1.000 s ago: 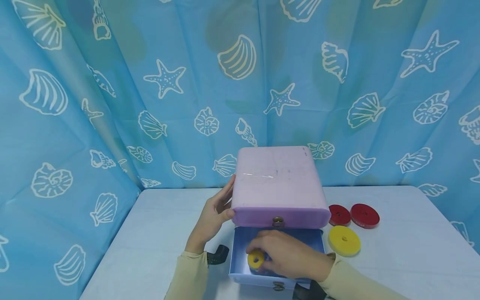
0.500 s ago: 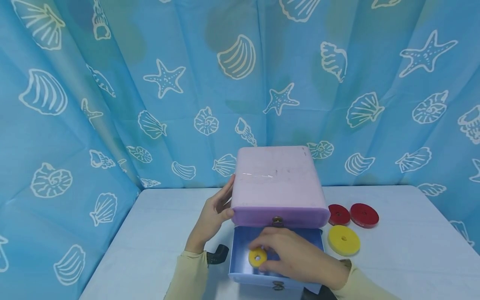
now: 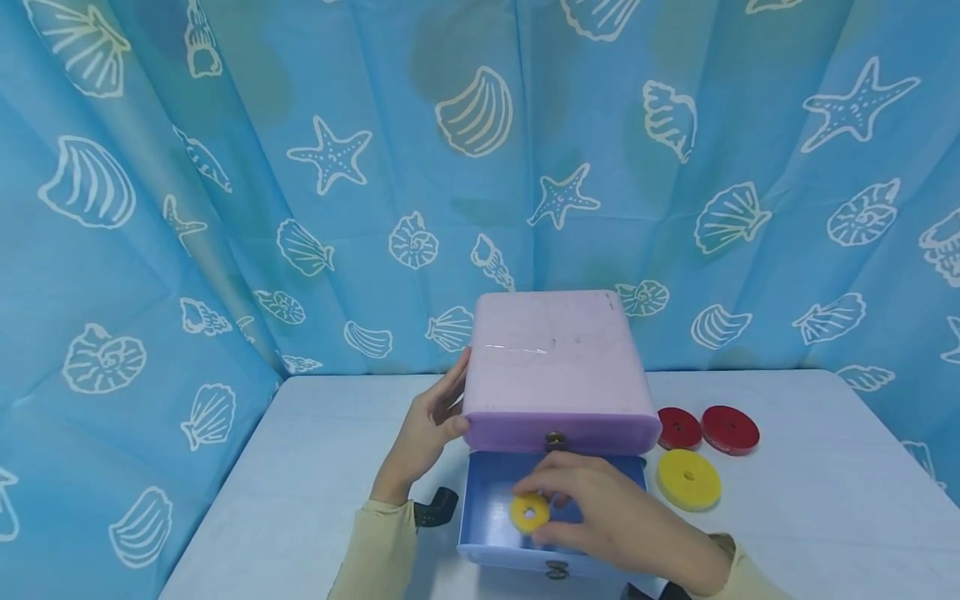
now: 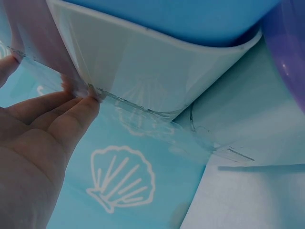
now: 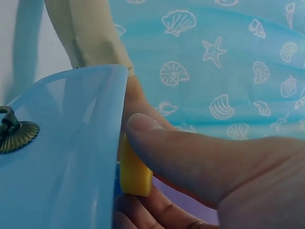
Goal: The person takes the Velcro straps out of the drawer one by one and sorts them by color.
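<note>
My right hand (image 3: 600,504) pinches a small yellow ring (image 3: 517,515) with a hole in its middle. It holds the ring over the open blue drawer (image 3: 517,556), which sticks out from under a pink and purple box (image 3: 562,358). Seen from the right wrist, the ring (image 5: 136,174) shows edge-on between thumb and fingers, just behind the drawer's front wall (image 5: 66,143). My left hand (image 3: 420,442) rests on the box's left side. In the left wrist view its extended fingers (image 4: 76,119) touch the lower edge of that side, where clear tape runs.
Two red discs (image 3: 730,430) and a larger yellow disc (image 3: 688,481) lie on the white table (image 3: 817,500) right of the box. A brass shell-shaped pull (image 3: 557,570) hangs on the drawer front. A blue curtain (image 3: 375,208) with shell prints stands behind.
My right hand has shifted a little to the right with the small yellow ring, and its forearm has moved right too. My left hand, the box and the drawer stay put.
</note>
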`<act>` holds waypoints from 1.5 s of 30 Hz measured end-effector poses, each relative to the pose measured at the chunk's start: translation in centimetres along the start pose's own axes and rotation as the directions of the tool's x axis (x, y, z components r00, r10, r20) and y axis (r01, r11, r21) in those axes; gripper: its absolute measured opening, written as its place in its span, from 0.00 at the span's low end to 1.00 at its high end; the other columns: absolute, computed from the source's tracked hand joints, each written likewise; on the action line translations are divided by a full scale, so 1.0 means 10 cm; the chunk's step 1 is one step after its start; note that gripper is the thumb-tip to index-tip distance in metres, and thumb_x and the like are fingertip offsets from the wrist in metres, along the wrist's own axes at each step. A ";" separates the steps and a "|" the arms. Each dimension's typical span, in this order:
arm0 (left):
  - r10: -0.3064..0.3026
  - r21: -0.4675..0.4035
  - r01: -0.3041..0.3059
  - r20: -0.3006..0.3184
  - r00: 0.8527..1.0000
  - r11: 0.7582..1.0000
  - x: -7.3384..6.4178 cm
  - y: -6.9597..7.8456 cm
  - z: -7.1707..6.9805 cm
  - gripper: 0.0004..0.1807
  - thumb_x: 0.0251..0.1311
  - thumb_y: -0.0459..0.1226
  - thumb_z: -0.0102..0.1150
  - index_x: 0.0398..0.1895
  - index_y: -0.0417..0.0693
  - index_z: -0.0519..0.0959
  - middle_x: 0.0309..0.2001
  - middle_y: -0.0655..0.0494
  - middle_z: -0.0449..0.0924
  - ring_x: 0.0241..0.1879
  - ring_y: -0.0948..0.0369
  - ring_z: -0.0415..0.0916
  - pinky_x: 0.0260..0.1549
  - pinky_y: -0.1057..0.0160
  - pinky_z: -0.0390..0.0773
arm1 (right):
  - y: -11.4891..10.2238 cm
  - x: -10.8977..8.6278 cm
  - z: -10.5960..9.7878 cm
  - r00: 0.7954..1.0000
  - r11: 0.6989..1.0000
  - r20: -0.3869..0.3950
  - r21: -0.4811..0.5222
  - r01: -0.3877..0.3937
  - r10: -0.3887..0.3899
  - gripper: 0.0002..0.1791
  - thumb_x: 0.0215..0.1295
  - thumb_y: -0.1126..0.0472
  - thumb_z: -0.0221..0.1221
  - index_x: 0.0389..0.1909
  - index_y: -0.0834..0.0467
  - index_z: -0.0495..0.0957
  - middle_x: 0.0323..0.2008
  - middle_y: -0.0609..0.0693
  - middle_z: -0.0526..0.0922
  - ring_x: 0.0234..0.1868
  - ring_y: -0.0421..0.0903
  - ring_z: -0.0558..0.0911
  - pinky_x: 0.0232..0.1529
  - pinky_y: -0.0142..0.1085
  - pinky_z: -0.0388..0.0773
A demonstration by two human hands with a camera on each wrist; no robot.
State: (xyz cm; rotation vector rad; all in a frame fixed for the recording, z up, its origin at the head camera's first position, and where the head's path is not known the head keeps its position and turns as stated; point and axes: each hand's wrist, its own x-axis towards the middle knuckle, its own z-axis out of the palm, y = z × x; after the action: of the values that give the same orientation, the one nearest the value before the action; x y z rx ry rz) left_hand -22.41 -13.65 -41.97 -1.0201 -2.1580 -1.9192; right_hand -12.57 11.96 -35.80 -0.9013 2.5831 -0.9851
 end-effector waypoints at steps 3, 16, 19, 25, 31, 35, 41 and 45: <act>-0.005 0.001 0.005 -0.001 1.000 1.000 0.00 0.02 0.00 0.50 0.59 0.67 0.59 0.80 0.62 0.54 0.78 0.60 0.54 0.76 0.55 0.54 0.68 0.39 0.61 | 0.02 -0.04 -0.01 1.000 1.000 -0.018 0.008 -0.016 0.016 0.23 0.60 0.44 0.69 0.55 0.47 0.84 0.45 0.33 0.80 0.42 0.32 0.79 0.46 0.33 0.83; -0.013 0.014 0.014 -0.020 1.000 1.000 0.00 0.03 0.01 0.49 0.59 0.66 0.60 0.80 0.62 0.55 0.78 0.61 0.55 0.76 0.55 0.55 0.67 0.40 0.62 | 0.11 -0.21 -0.02 0.990 0.995 -0.096 0.011 -0.101 0.102 0.23 0.58 0.42 0.70 0.54 0.41 0.84 0.43 0.30 0.78 0.45 0.36 0.79 0.50 0.41 0.84; -0.011 0.010 0.011 -0.014 1.000 1.000 0.00 0.04 0.01 0.49 0.59 0.66 0.60 0.80 0.62 0.55 0.78 0.60 0.55 0.76 0.56 0.55 0.67 0.41 0.62 | 0.13 -0.25 -0.02 0.986 0.993 -0.119 0.002 -0.119 0.118 0.23 0.58 0.40 0.69 0.54 0.42 0.84 0.44 0.31 0.78 0.45 0.35 0.80 0.50 0.41 0.84; -0.002 0.011 0.002 -0.013 1.000 1.000 0.00 0.04 0.00 0.50 0.60 0.66 0.60 0.80 0.60 0.54 0.78 0.59 0.55 0.76 0.54 0.55 0.67 0.39 0.62 | 0.19 -0.31 -0.01 0.977 0.988 -0.145 0.002 -0.157 0.156 0.25 0.56 0.38 0.69 0.54 0.40 0.84 0.43 0.32 0.77 0.44 0.34 0.79 0.49 0.40 0.84; -0.002 0.006 0.002 -0.011 1.000 1.000 0.00 0.01 0.00 0.50 0.59 0.67 0.60 0.80 0.60 0.54 0.78 0.59 0.54 0.76 0.54 0.54 0.67 0.40 0.61 | 0.25 -0.38 -0.02 0.962 0.979 -0.190 -0.013 -0.204 0.198 0.25 0.54 0.36 0.71 0.52 0.38 0.83 0.43 0.31 0.76 0.45 0.34 0.79 0.49 0.40 0.84; -0.001 0.016 0.001 -0.015 1.000 1.000 0.00 -0.01 -0.01 0.50 0.59 0.67 0.59 0.80 0.59 0.54 0.78 0.59 0.54 0.76 0.54 0.55 0.68 0.44 0.63 | 0.29 -0.43 -0.03 0.948 0.971 -0.214 0.004 -0.239 0.234 0.26 0.53 0.37 0.72 0.52 0.40 0.83 0.44 0.33 0.77 0.45 0.36 0.80 0.47 0.37 0.84; 0.004 0.026 -0.004 -0.018 1.000 1.000 0.00 0.00 0.00 0.50 0.60 0.67 0.59 0.80 0.58 0.55 0.78 0.57 0.54 0.76 0.52 0.54 0.68 0.46 0.64 | 0.37 -0.51 -0.05 0.927 0.960 -0.251 0.060 -0.272 0.279 0.28 0.50 0.39 0.74 0.52 0.43 0.83 0.45 0.39 0.77 0.44 0.40 0.80 0.43 0.32 0.84; 0.000 0.019 0.001 -0.014 1.000 1.000 0.00 0.01 0.00 0.50 0.59 0.67 0.59 0.80 0.60 0.54 0.78 0.59 0.54 0.76 0.54 0.54 0.68 0.49 0.64 | 0.41 -0.56 -0.07 0.922 0.973 -0.314 0.041 -0.226 0.227 0.26 0.51 0.41 0.74 0.52 0.44 0.84 0.44 0.37 0.78 0.42 0.36 0.80 0.42 0.29 0.83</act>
State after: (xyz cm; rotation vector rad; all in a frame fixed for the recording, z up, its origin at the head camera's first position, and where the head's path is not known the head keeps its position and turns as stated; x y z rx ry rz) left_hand -22.32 -13.63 -41.85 -0.9995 -2.1651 -1.8962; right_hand -10.37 18.22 -37.95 -0.4545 2.8637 -1.1454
